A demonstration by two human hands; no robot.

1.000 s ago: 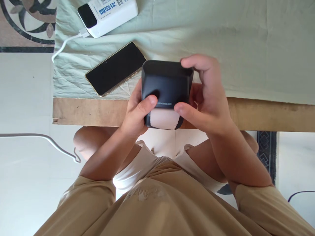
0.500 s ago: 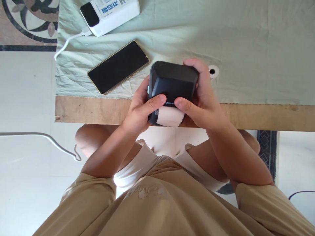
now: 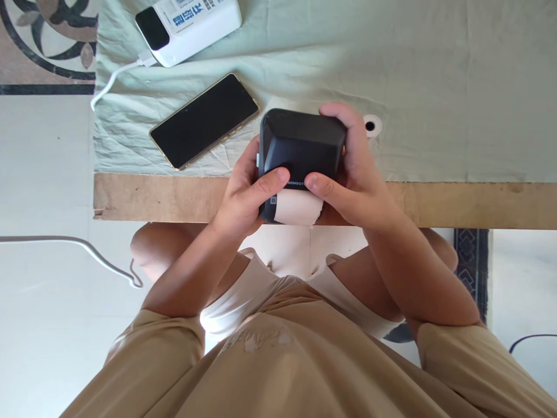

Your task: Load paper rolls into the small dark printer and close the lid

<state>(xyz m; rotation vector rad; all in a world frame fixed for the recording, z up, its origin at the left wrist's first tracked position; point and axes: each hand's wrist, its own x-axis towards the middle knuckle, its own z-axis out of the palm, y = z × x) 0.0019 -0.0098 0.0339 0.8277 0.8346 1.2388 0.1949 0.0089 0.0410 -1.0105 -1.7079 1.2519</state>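
Both hands hold a small black label printer [image 3: 302, 148] above the near edge of the table. My left hand [image 3: 243, 197] grips its left side with the thumb pressed on the front. My right hand [image 3: 354, 174] wraps the right side, thumb on the front and fingers over the top corner. A strip of pale paper [image 3: 296, 207] curls out of the printer's lower end between my thumbs. A small white roll core [image 3: 371, 124] with a dark hole lies on the cloth just right of my right hand.
A pale green cloth [image 3: 435, 75] covers the table, whose bare wooden edge [image 3: 165, 197] faces me. A dark phone [image 3: 203, 121] lies left of the printer. Farther back sits a white power bank [image 3: 187, 23] with a white cable [image 3: 114, 78]. Another cable [image 3: 87, 249] runs over the floor.
The printer has tilted and shifted slightly right. My right hand's fingers closed tighter over it, uncovering the white roll core on the cloth. Both thumbs drew together on the front.
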